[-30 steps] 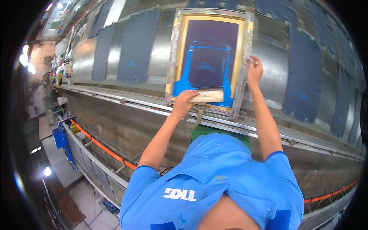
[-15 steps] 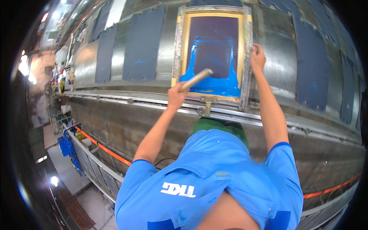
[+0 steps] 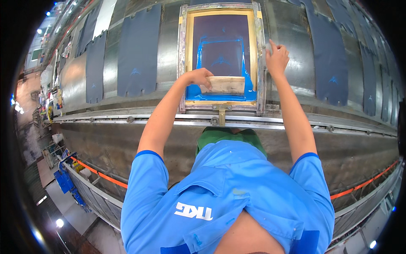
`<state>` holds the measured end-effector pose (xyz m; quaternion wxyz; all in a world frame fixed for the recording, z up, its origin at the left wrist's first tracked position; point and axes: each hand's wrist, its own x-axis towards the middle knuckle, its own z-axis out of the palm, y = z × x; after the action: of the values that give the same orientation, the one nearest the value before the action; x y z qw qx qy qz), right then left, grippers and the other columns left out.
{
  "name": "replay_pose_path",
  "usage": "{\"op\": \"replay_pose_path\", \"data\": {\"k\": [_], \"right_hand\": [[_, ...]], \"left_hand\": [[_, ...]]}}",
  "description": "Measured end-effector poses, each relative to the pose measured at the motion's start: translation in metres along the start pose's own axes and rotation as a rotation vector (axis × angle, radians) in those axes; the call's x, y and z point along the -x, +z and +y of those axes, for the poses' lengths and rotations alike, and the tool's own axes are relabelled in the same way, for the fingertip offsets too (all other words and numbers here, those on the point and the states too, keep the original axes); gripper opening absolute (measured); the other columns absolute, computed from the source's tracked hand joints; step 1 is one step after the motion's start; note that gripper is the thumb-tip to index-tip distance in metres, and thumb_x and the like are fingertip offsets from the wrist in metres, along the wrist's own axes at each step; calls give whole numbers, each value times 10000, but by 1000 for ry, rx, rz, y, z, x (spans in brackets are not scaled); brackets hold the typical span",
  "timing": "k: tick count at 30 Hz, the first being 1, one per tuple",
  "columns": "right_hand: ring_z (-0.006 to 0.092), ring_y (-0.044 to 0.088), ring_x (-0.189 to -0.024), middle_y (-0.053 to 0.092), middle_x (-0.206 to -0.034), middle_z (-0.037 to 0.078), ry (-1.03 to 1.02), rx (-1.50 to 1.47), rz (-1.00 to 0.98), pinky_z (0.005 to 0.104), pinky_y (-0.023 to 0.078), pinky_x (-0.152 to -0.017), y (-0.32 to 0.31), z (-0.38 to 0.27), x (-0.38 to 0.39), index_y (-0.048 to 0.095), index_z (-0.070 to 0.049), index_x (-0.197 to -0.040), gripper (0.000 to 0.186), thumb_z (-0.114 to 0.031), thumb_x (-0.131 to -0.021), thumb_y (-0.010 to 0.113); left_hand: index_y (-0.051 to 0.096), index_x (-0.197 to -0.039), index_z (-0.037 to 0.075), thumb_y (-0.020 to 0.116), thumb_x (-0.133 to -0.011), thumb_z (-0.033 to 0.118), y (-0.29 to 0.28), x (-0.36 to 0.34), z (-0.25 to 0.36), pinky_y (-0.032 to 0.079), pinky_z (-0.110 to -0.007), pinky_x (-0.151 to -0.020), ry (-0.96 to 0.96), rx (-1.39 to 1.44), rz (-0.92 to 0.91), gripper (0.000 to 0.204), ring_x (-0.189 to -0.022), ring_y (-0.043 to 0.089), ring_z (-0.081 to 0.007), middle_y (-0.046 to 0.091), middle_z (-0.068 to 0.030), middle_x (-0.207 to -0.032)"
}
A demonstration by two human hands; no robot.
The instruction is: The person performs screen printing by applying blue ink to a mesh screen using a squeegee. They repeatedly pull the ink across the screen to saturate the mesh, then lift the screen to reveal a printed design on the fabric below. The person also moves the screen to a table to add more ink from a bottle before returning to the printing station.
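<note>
A framed printing screen (image 3: 258, 63) lies on the long metal table. Inside its yellow-taped border is dark mesh (image 3: 220, 26), with wet blue ink (image 3: 250, 86) along the near end and up both sides. My left hand (image 3: 198, 78) grips the left end of a wooden-handled squeegee (image 3: 227, 85), which lies level across the ink near the screen's front. Its lower edge is hidden. Beside the right rail of the screen, my right hand (image 3: 278, 59) has its fingers apart and holds nothing; whether a fingertip touches the rail I cannot tell.
Dark blue-grey fabric panels (image 3: 139, 51) lie on the metal table (image 3: 169, 55) at both sides, several with a small blue print. A metal rail (image 3: 169, 120) runs along the front edge. An orange strip (image 3: 101, 174) and railing stand behind me at the left.
The squeegee has gone from tilted above the screen to level across the ink. My right hand has opened beside the frame. The whole view has shifted, placing the screen further left.
</note>
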<state>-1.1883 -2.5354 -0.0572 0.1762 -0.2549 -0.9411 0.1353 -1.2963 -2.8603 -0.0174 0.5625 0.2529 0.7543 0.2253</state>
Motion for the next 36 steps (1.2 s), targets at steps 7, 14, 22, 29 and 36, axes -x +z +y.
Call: {"op": "replay_pose_path", "data": {"k": [7,14,22,29,36], "right_hand": [[347,620,-1080,676,-1096,164,-191,-430,-787,443,488,-925,-48,-79,-28,674,-117,-1207,483,-455,-862,694],[334,650,-995,681,-1011,137,-269,-224,-654,435,528,-850,-30,-88,-57,695,-83,-1120,363,-188,-778,754],[302,608,-1025,613,-1064,94,-276,-417,-483,424,516,-872,-56,-78,96,670,-48,-1104,420,-4,-694,746],[221,589,-1059,649,-1131,30,-410,-271,-327,421,444,-916,-56,-84,61,694,-115,-1091,426,-67,-675,775],[182,577,-1062,699,-1059,-42,-415,-140,-165,394,383,-938,-15,-86,-42,737,-169,-1019,326,-147,-698,790]], "left_hand": [[719,-1129,51,795,-696,115,-70,-13,14,521,-337,-784,100,9,40,444,-871,665,-207,729,-82,-930],[728,-1127,102,726,-758,59,-72,-28,36,538,-389,-819,282,-118,707,371,-897,692,-327,733,-140,-1000],[743,-1087,148,731,-651,-35,58,20,-9,523,-369,-938,410,-317,886,473,-1085,652,-262,709,-54,-1151],[729,-1132,155,758,-662,-15,33,17,-3,526,-367,-934,433,-325,924,500,-1101,650,-259,704,-63,-1168],[746,-1085,136,719,-709,12,-66,-42,29,532,-370,-911,452,-279,957,397,-1061,657,-263,716,-59,-1131]]}}
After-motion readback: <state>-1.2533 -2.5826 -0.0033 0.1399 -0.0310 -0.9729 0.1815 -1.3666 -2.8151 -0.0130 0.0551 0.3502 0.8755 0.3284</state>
